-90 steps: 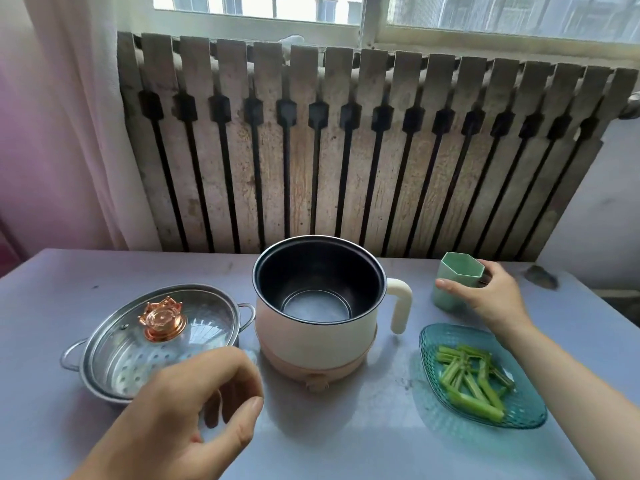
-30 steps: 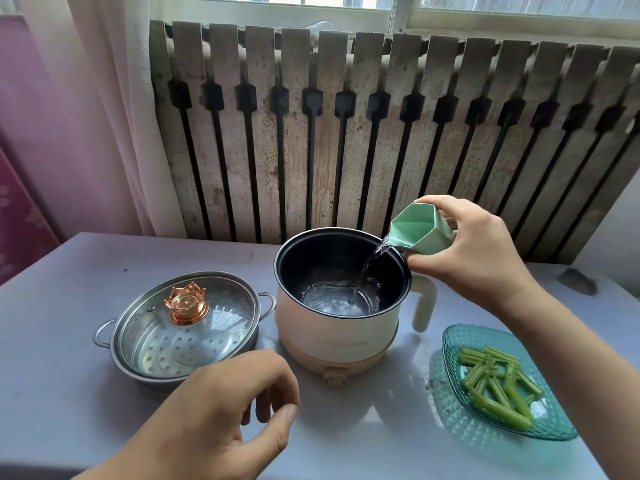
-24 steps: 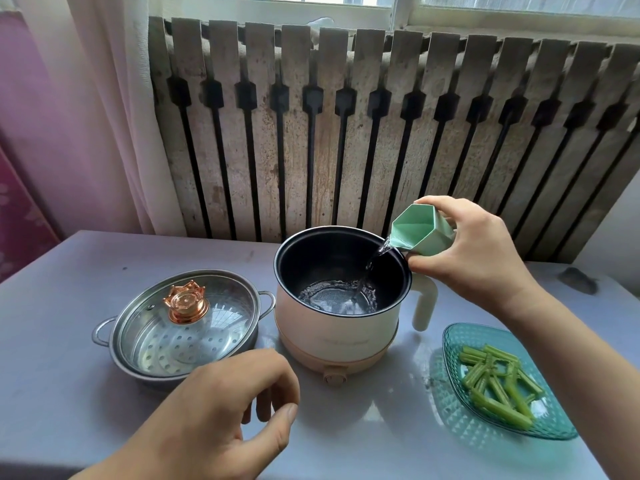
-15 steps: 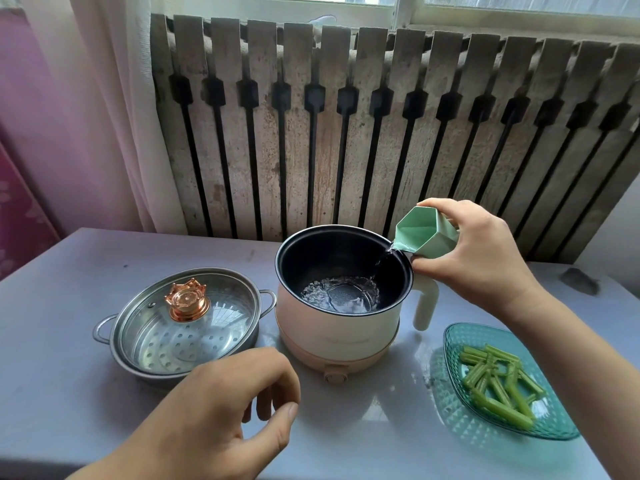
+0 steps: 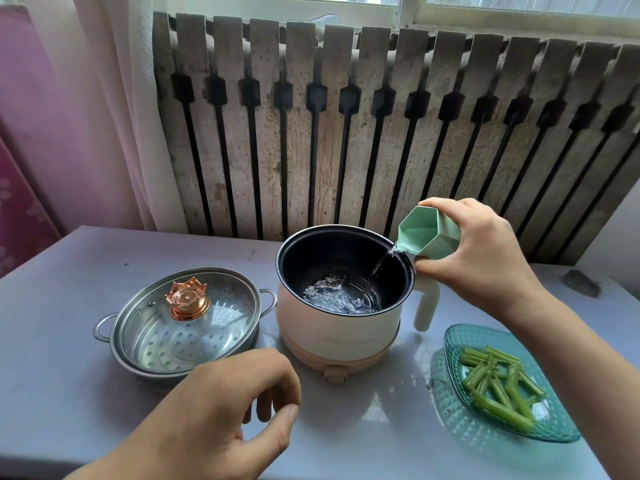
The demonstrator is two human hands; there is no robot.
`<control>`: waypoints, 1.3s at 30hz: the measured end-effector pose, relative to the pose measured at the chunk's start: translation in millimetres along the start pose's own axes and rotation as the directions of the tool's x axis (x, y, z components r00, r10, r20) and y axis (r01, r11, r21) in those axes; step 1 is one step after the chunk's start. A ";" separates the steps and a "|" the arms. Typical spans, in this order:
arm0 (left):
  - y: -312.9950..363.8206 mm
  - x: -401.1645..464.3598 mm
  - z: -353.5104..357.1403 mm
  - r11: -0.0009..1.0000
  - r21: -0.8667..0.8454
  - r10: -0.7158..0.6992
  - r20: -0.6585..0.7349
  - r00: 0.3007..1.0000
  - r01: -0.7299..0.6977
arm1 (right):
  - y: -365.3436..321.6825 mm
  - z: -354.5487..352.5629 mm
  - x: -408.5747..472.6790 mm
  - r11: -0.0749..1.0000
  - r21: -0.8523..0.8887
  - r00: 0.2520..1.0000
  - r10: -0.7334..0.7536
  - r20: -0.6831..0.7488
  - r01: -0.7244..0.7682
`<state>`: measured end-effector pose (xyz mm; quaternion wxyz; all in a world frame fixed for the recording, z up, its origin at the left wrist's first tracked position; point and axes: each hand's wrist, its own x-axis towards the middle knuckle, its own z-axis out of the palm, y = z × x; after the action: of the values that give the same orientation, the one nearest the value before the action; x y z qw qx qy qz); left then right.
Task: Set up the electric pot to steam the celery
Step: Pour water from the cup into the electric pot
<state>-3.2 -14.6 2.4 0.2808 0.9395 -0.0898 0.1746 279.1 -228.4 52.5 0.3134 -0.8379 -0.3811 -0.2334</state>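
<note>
Right hand clamped on tilted green cup pouring steaming water into electric pot; left hand loosely curled, empty.

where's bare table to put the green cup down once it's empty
Bare patches: the far right corner behind the teal glass plate of celery, right of the cream electric pot's handle; the far left, behind the lidded steel steamer basket. The near edge between left hand and plate is open too. Crowded: the gap between steamer and pot.
</note>
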 end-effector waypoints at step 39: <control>-1.4 0.5 4.5 0.999 0.037 -0.028 0.061 0.998 0.026 | 2.2 -1.4 -4.1 0.995 -0.069 0.998 -0.065 0.004 0.065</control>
<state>-1.1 -16.0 -1.6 0.2633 0.9504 -0.0825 0.1432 278.3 -232.5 50.1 0.2762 -0.8355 -0.4002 -0.2559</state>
